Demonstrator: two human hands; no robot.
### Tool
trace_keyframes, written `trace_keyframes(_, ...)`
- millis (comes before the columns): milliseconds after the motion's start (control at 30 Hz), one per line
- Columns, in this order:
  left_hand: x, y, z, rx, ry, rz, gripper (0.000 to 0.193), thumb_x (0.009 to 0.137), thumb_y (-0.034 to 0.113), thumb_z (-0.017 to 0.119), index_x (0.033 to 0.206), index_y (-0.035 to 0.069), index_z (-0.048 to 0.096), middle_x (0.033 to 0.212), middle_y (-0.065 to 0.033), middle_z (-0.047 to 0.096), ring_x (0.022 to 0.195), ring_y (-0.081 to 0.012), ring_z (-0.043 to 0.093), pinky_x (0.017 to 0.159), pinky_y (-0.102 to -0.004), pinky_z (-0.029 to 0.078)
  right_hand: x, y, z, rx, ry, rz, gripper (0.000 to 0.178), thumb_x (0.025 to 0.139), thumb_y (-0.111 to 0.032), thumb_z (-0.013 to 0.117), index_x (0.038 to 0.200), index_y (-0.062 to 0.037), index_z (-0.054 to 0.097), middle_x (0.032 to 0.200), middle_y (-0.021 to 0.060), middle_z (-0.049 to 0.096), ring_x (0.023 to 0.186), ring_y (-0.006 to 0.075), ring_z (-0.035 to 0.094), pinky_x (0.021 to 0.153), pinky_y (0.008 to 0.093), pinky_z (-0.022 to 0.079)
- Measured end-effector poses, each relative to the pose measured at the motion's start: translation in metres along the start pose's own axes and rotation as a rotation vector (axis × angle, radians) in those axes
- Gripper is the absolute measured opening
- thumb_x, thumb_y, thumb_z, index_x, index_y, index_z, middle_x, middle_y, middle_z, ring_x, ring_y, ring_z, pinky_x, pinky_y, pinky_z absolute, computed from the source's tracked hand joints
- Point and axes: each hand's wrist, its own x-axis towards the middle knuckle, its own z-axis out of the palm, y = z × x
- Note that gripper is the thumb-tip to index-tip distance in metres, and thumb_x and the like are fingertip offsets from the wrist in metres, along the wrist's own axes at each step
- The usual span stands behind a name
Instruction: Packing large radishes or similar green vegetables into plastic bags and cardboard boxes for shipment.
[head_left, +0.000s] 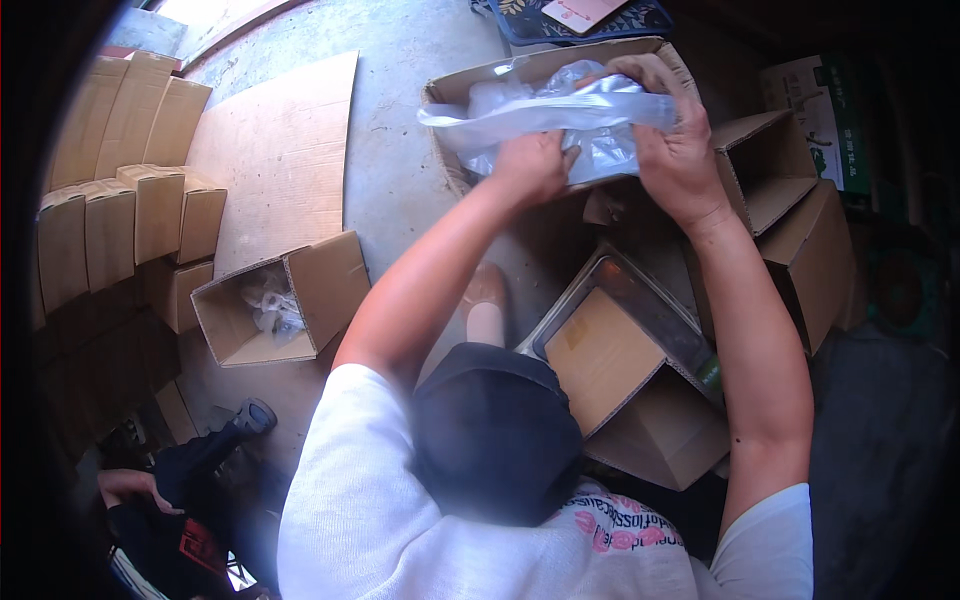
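Bag of clear, crinkled plastic inside an open, rectangular brown cardboard box, toward one o'clock.

Its long axis runs from nine to three o'clock. The right hand grips the three-o'clock end between thumb and fingers; the left hand rests curled at the near, six-o'clock edge, fingertips partly hidden, so whether it grips cannot be told. Both hands touch the plastic; neither is nearer.

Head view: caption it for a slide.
Right hand grips a clear plastic bag in an open cardboard box, left hand alongside.
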Motion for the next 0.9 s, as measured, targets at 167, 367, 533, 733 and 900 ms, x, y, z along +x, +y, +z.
trace_keyframes(167,0.035,-0.078,0.031,0.113,-0.175,-0.101,0.067,0.095,0.043,0.052,0.146,0.002,0.038,0.141,-0.0297,0.045,0.130,-0.0409,0.046,0.110,-0.0459,0.037,0.010,-0.139,0.116,0.593,-0.197,0.206,0.048,0.079,0.005,0.048,0.126,-0.0009,0.055,0.111,0.0148,0.065,0.108,0.0238,0.063,0.098,0.0347,0.048)
trace_keyframes(367,0.009,-0.052,0.009,0.091,-0.131,-0.179,0.070,0.096,0.042,0.054,0.148,-0.001,0.034,0.150,-0.0330,0.032,0.137,-0.0443,0.038,0.114,-0.0438,0.033,0.022,-0.265,0.167,1.035,-0.338,0.036,0.032,0.075,0.010,0.043,0.104,0.0053,0.055,0.092,0.0283,0.068,0.096,0.0416,0.067,0.085,0.0435,0.052)
trace_keyframes(533,-0.084,-0.021,-0.031,-0.561,0.220,0.243,0.060,0.098,0.030,0.056,0.148,0.001,0.037,0.152,-0.0232,0.036,0.140,-0.0344,0.039,0.114,-0.0405,0.035,0.031,-0.191,0.115,0.612,-0.002,0.117,0.022,0.091,0.001,0.057,0.111,0.0010,0.064,0.099,0.0044,0.070,0.088,0.0114,0.066,0.080,0.0298,0.055)
trace_keyframes(733,-0.196,-0.053,-0.059,-1.182,0.357,0.186,0.066,0.091,0.022,0.065,0.148,0.006,0.037,0.148,-0.0153,0.043,0.136,-0.0318,0.042,0.112,-0.0444,0.036,0.018,-0.129,0.033,0.493,0.453,0.452,0.019,0.098,-0.017,0.062,0.112,-0.0045,0.064,0.092,0.0006,0.067,0.070,0.0105,0.061,0.058,0.0264,0.051)
trace_keyframes(900,-0.231,-0.024,-0.123,-2.059,0.208,0.753,0.068,0.088,0.028,0.068,0.147,0.012,0.040,0.144,-0.0162,0.049,0.135,-0.0364,0.043,0.113,-0.0528,0.033,-0.006,-0.113,0.019,0.171,0.520,0.548,0.014,0.098,-0.019,0.062,0.104,-0.0063,0.062,0.074,-0.0010,0.054,0.049,0.0079,0.043,0.039,0.0257,0.034)
